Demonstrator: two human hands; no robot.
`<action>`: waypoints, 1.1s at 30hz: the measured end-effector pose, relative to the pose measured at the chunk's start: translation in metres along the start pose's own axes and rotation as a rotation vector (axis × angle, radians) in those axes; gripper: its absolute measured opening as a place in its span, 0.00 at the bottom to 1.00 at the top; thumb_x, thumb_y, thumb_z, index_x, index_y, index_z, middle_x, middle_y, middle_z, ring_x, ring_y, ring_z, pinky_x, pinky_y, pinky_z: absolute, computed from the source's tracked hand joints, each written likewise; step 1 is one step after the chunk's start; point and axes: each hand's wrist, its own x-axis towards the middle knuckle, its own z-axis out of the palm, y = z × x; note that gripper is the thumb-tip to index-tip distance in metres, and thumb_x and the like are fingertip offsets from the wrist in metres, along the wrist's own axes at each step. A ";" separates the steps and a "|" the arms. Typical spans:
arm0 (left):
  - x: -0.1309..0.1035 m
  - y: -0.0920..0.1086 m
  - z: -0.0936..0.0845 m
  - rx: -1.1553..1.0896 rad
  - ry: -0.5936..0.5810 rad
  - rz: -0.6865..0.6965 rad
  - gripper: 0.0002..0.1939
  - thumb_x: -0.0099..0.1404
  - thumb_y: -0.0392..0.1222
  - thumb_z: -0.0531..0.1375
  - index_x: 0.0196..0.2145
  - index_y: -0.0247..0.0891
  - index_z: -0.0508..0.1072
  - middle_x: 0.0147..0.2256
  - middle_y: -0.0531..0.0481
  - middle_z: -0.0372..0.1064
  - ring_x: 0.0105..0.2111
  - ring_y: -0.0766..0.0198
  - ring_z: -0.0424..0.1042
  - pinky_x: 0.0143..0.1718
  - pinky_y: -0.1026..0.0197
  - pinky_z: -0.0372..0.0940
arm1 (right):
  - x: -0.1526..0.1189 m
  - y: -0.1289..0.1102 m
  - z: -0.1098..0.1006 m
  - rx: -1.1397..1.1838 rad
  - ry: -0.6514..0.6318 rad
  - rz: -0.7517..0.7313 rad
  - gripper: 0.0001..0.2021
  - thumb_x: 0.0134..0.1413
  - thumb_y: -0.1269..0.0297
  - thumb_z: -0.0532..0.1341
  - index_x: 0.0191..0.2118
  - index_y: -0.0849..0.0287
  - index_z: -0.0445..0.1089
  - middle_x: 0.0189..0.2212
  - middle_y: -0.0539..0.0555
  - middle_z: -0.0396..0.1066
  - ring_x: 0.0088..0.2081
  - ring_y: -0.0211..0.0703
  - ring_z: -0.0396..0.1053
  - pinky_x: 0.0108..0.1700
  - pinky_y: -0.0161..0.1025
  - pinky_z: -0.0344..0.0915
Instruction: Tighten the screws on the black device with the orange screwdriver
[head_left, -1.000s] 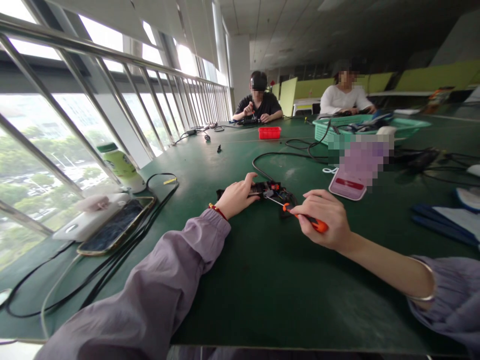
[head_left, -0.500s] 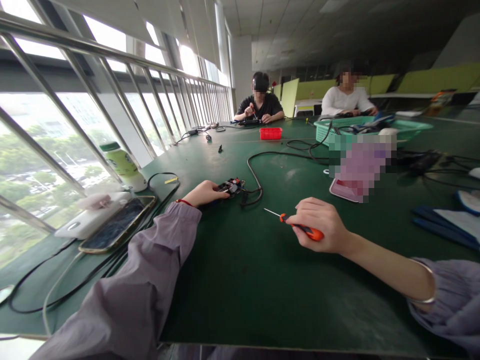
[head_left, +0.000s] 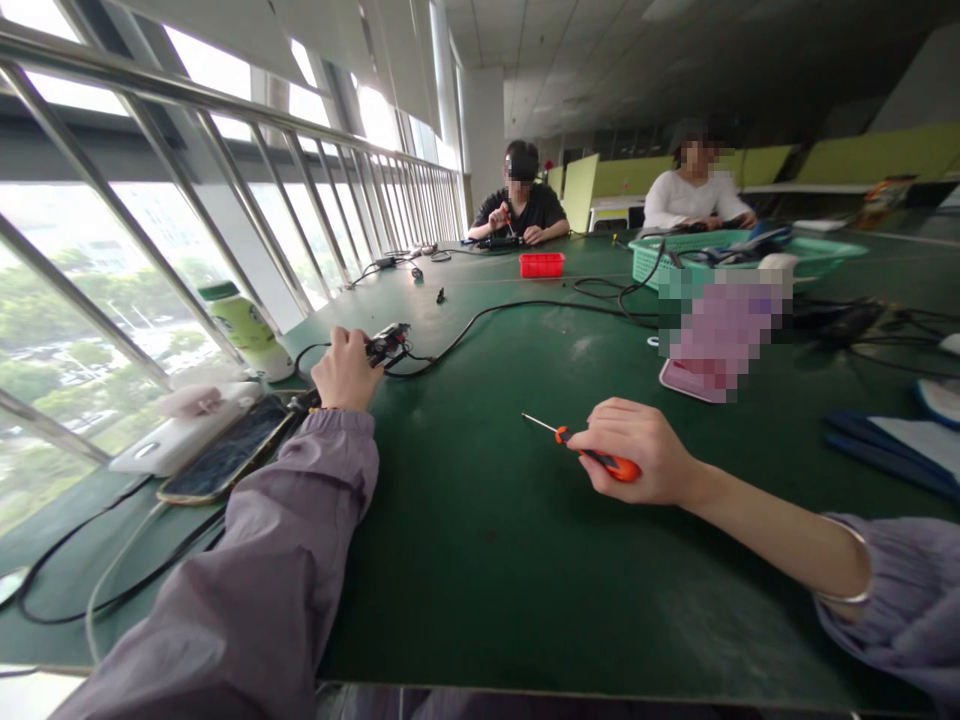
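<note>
My left hand is closed around a small dark electronic device with its inner parts showing, near the left side of the table. A black cable runs from the device to the right across the green tabletop. In my right hand is a screwdriver with an orange and black handle, its thin metal shaft pointing left above the table. The tip touches nothing that I can make out. My left palm hides part of the device.
At left lie a phone, a white box-like object and a green-capped bottle beside the railing. Farther off are a red tray and a green basket. Two people sit across the table. Blue-white gloves lie right.
My left hand has moved left with the device, drawing its cable along. The right hand with the screwdriver has shifted only slightly left.
</note>
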 end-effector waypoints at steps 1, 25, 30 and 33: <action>-0.001 0.000 0.002 0.013 0.002 0.027 0.17 0.56 0.42 0.54 0.45 0.38 0.65 0.45 0.39 0.61 0.40 0.47 0.67 0.31 0.53 0.62 | 0.000 0.000 0.000 -0.001 -0.003 0.001 0.04 0.48 0.71 0.57 0.30 0.58 0.68 0.21 0.49 0.68 0.24 0.36 0.64 0.34 0.38 0.66; -0.036 0.081 0.005 -0.262 0.107 0.660 0.23 0.64 0.40 0.52 0.56 0.37 0.59 0.47 0.43 0.66 0.45 0.55 0.66 0.48 0.55 0.58 | -0.001 0.002 0.001 -0.093 0.047 -0.045 0.06 0.48 0.69 0.61 0.35 0.60 0.69 0.24 0.51 0.67 0.27 0.36 0.63 0.34 0.37 0.66; -0.057 0.126 0.013 -0.543 -0.081 0.759 0.28 0.62 0.44 0.56 0.58 0.40 0.55 0.46 0.48 0.70 0.45 0.61 0.69 0.49 0.59 0.60 | 0.000 0.000 0.000 -0.097 0.033 -0.060 0.02 0.48 0.67 0.60 0.30 0.59 0.68 0.23 0.51 0.67 0.26 0.37 0.63 0.33 0.38 0.66; -0.057 0.135 0.019 -0.560 -0.105 0.739 0.22 0.63 0.44 0.55 0.55 0.39 0.61 0.48 0.47 0.69 0.48 0.61 0.67 0.55 0.56 0.56 | 0.001 0.001 0.001 -0.109 0.006 -0.038 0.03 0.49 0.67 0.59 0.29 0.59 0.68 0.23 0.51 0.67 0.26 0.37 0.63 0.33 0.38 0.65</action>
